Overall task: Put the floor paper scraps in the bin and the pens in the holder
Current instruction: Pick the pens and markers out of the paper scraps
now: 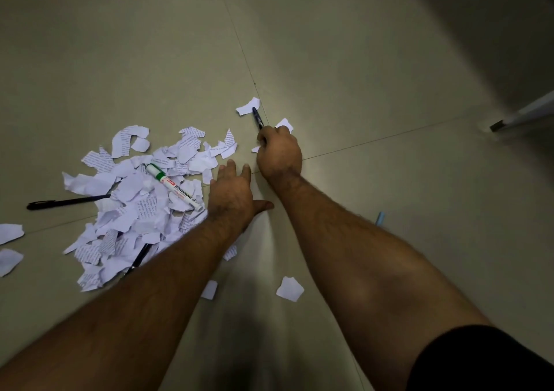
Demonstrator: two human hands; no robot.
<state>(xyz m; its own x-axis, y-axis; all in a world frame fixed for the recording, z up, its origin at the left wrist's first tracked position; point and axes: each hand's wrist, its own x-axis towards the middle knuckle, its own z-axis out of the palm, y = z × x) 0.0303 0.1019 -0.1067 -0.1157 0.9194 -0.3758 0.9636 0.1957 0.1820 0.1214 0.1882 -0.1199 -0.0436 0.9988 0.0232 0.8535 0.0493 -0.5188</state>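
Observation:
A heap of torn white paper scraps (pixel 135 205) covers the tiled floor at the left. On top of it lies a white whiteboard marker (pixel 174 187) with a green cap. A black pen (pixel 67 202) lies at the heap's left edge, and another black pen (pixel 138 258) pokes out of its near side. My right hand (pixel 278 154) grips a dark blue pen (pixel 257 118) beside a loose scrap (pixel 248 106). My left hand (pixel 232 193) hovers with fingers spread at the heap's right edge, holding nothing.
Single scraps lie near me (pixel 290 288), under my left forearm (pixel 209 289) and at the far left (pixel 10 233). A light blue object (pixel 380 218) peeks out from behind my right forearm. A white furniture leg (pixel 521 115) stands at the right.

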